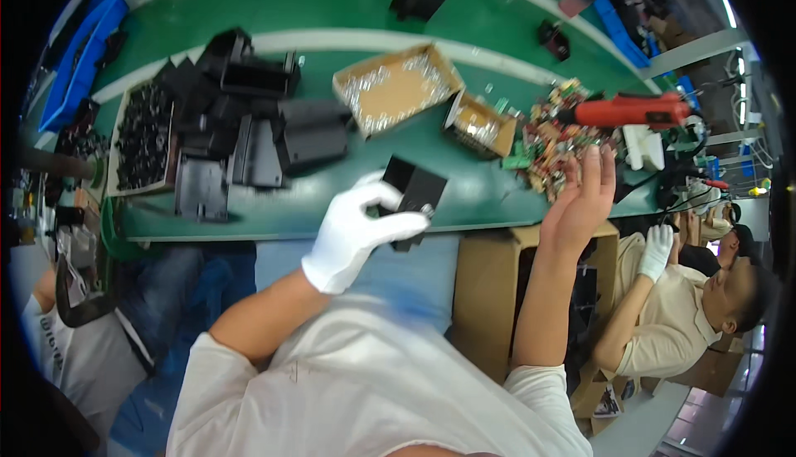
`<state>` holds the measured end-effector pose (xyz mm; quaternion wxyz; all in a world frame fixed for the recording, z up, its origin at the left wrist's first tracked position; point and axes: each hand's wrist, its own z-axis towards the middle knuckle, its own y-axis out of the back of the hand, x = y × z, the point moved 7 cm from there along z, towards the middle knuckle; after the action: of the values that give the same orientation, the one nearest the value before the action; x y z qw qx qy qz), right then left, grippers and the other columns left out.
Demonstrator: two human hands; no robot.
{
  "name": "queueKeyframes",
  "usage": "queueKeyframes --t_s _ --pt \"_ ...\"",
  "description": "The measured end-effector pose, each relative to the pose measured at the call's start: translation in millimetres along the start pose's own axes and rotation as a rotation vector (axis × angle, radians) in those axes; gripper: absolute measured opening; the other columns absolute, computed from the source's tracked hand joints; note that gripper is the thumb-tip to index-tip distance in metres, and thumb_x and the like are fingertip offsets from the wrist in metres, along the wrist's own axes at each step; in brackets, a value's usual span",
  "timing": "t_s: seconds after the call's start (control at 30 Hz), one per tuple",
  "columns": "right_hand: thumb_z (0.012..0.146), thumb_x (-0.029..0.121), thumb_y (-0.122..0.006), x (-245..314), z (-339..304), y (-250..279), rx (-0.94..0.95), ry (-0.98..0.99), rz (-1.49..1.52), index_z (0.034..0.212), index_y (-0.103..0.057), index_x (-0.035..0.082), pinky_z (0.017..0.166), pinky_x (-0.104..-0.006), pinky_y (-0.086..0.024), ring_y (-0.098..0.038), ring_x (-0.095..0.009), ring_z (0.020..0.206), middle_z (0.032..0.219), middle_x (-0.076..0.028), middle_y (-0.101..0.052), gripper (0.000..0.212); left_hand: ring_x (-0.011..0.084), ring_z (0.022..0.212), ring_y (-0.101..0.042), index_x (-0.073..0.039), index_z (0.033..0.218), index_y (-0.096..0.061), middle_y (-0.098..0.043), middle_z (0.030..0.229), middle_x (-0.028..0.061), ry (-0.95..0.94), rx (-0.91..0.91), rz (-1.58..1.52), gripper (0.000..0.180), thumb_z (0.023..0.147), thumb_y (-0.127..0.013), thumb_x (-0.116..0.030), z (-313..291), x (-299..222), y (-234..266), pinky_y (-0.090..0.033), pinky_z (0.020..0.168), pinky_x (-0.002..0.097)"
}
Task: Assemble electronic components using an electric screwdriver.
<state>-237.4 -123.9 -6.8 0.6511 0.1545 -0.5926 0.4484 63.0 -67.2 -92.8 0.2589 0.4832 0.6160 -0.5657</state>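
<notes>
My left hand point(352, 229), in a white glove, grips a small black plastic housing point(419, 183) just above the bench's near edge, thumb along its lower side. A small shiny spot shows on the housing near the thumb tip. My right hand point(583, 196) is bare, with its fingers stretched out at the near side of a heap of small green, red and tan parts point(551, 138), possibly little circuit boards. Nothing shows in that hand. Just beyond its fingertips is a red power screwdriver point(630, 111).
Black plastic housings point(311, 138) pile up at the left beside a box of small black parts point(143, 138). Two cardboard trays point(390, 121) hold small shiny parts. An open carton point(481, 299) stands below the bench edge. Co-workers sit on both sides; one's gloved hand point(657, 250) is at right.
</notes>
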Motion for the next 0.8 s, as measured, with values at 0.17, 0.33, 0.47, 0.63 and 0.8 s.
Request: queueKeyframes --t_s 0.17,0.33,0.47,0.63,0.8 --pt "0.100 0.011 -0.070 32.0 57.0 -14.4 0.008 0.139 -0.059 0.139 -0.053 -0.005 0.093 -0.0257 -0.049 -0.061 -0.017 0.108 0.107 -0.005 -0.065 0.045 0.0157 0.088 -0.062 -0.001 0.081 -0.066 -0.068 0.095 0.0062 0.022 -0.010 -0.211 0.016 0.087 -0.080 -0.005 -1.2 0.6 1.3 -0.047 0.086 0.0261" --pt "0.100 0.013 -0.067 30.1 57.6 -45.2 0.529 0.096 -0.132 0.144 -0.049 -0.004 0.088 -0.0304 -0.051 -0.062 -0.017 0.100 0.105 -0.005 -0.064 0.050 0.0164 0.089 -0.060 -0.001 0.081 -0.066 -0.067 0.098 0.0063 0.013 -0.001 -0.190 0.015 0.088 -0.078 -0.006 -4.0 3.9 7.9 -0.047 0.085 0.0275" --pt "0.100 0.006 -0.061 60.8 -19.5 -86.7 0.925 -0.145 0.628 0.133 -0.058 0.005 0.067 -0.0284 -0.046 -0.051 -0.013 0.068 0.084 -0.004 -0.058 0.033 0.0178 0.092 -0.059 -0.001 0.083 -0.066 -0.066 0.102 0.0072 -0.065 0.003 -0.168 0.014 0.087 -0.079 -0.006 -3.0 3.4 5.9 -0.047 0.084 0.0289" --pt "0.099 0.015 -0.072 100.3 -87.6 -87.0 0.868 0.059 0.510 0.120 -0.060 0.018 0.059 -0.0266 -0.048 -0.052 -0.011 0.058 0.084 -0.003 -0.063 0.025 0.0200 0.095 -0.058 -0.001 0.084 -0.068 -0.064 0.108 0.0087 -0.166 -0.020 0.007 0.015 0.086 -0.081 -0.008 -3.0 -3.6 6.5 -0.047 0.085 0.0304" --pt "0.094 0.015 -0.080 101.1 -115.9 -92.0 0.819 0.186 0.453 0.117 -0.060 0.017 0.059 -0.0277 -0.053 -0.062 -0.012 0.065 0.090 -0.003 -0.069 0.030 0.0215 0.096 -0.058 -0.001 0.085 -0.069 -0.063 0.110 0.0093 -0.199 -0.025 0.164 0.018 0.084 -0.084 -0.011 -5.0 -8.9 0.9 -0.047 0.085 0.0311"
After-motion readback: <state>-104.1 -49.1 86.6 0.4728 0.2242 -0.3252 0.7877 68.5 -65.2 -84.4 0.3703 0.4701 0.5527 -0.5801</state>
